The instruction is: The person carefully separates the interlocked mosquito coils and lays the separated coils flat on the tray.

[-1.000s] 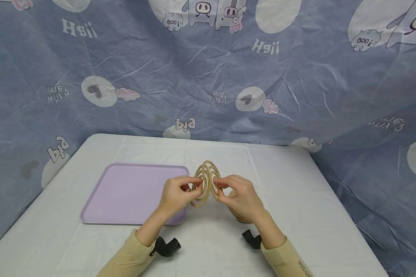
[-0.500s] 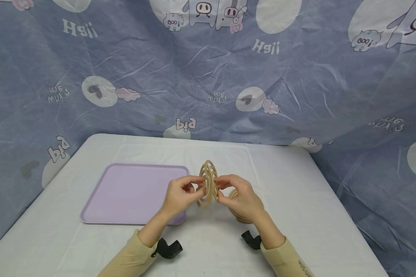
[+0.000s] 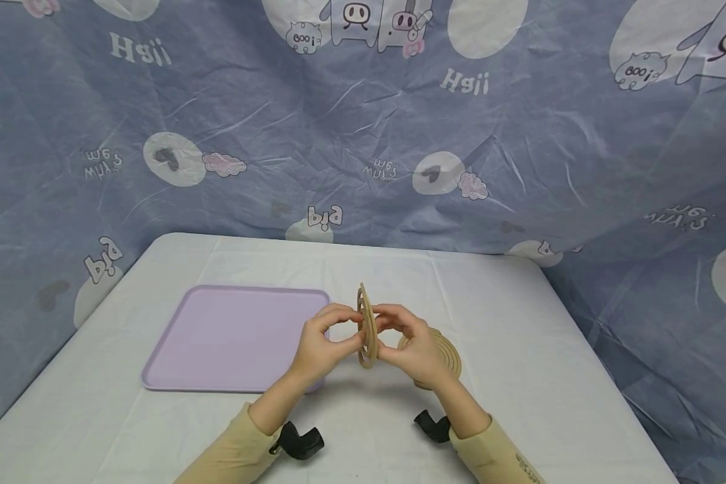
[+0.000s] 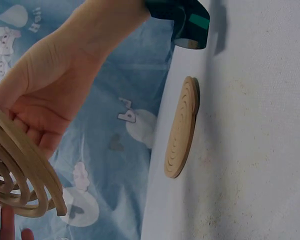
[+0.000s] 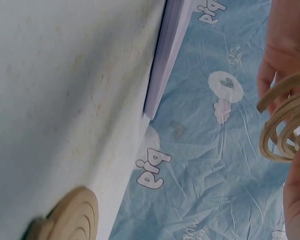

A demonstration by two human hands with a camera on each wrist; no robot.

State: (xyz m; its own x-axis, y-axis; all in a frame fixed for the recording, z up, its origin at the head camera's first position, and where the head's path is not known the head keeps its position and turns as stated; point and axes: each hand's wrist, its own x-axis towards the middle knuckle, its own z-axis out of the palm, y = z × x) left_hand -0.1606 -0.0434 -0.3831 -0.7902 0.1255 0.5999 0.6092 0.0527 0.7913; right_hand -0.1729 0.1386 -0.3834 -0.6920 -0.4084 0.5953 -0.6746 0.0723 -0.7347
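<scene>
Between my two hands, above the middle of the table, a tan mosquito coil (image 3: 367, 329) stands on edge. It seems to be a pair of interlocked spirals; how far they are joined I cannot tell. My left hand (image 3: 322, 341) pinches it from the left, thumb below and fingers above. From the right, my right hand (image 3: 413, 346) pinches it the same way. In the left wrist view the coil's turns (image 4: 27, 167) are spread apart, and the right wrist view shows its loose outer end (image 5: 262, 106).
More mosquito coils (image 3: 449, 356) lie in a flat stack on the white table, partly behind my right hand. A lilac tray (image 3: 230, 336) lies to the left. Black wrist mounts (image 3: 301, 442) hang by both sleeves. A patterned blue cloth (image 3: 314, 134) rises behind the table.
My left hand has moved right, towards my right hand. The coil's two spread halves have come together into a narrow upright shape seen nearly edge-on.
</scene>
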